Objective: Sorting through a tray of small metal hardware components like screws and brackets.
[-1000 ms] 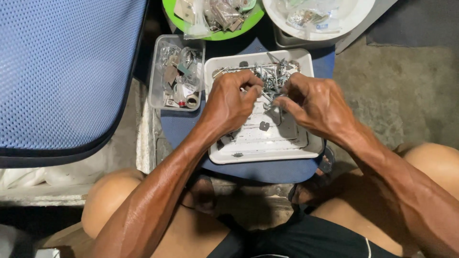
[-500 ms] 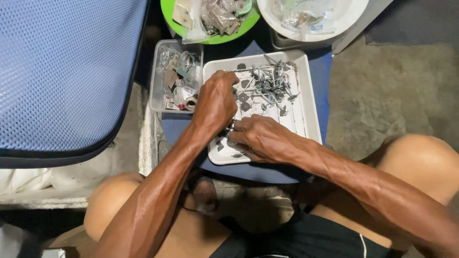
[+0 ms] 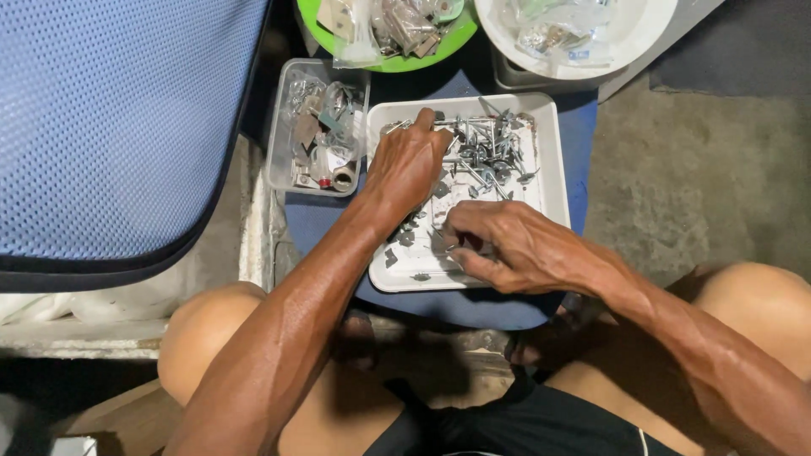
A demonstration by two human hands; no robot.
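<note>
A white square tray (image 3: 551, 181) sits on a blue seat in front of me. It holds a tangle of metal screws (image 3: 486, 152) at its far side and several small dark metal pieces (image 3: 404, 236) near its front. My left hand (image 3: 405, 165) rests palm-down over the tray's left part, a finger stretched toward the screw pile. My right hand (image 3: 507, 245) lies low over the tray's front, fingertips pinched together on the small pieces; what they grip is hidden.
A clear plastic box (image 3: 317, 131) of mixed hardware stands left of the tray. A green bowl (image 3: 389, 34) and a white bowl (image 3: 583, 34) with bagged parts sit behind. A blue mesh chair back (image 3: 110, 127) fills the left. My knees flank the seat.
My right hand has come down from the screw pile to the tray's front left. My left hand has slid up along the tray's left part and opened out.
</note>
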